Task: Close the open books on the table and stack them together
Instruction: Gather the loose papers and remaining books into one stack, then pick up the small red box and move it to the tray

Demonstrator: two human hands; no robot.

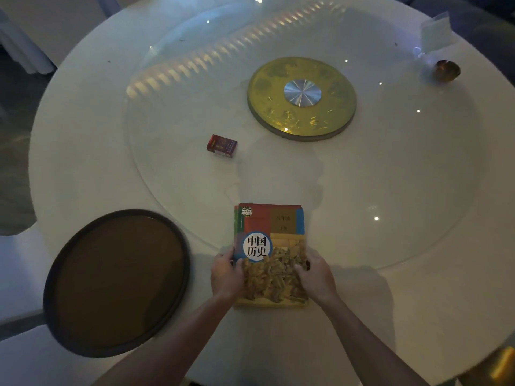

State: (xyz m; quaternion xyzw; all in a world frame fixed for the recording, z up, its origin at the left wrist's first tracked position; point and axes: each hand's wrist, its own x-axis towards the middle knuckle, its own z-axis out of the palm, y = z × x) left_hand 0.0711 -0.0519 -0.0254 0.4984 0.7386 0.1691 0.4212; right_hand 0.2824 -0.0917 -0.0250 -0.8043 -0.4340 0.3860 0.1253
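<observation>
Red-and-yellow closed books (271, 246) lie stacked on the tabletop (390, 302), left hand (226, 274) and right hand (315, 274) clasping opposite edges, apparently squaring the pile.

books (271, 246) | closed, stacked | colourful cover up | table's near edge

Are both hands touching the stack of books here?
Touching. The head view shows the left hand and the right hand pressed against opposite sides of the stack of books, with fingers lying over the top cover's edges.
</observation>
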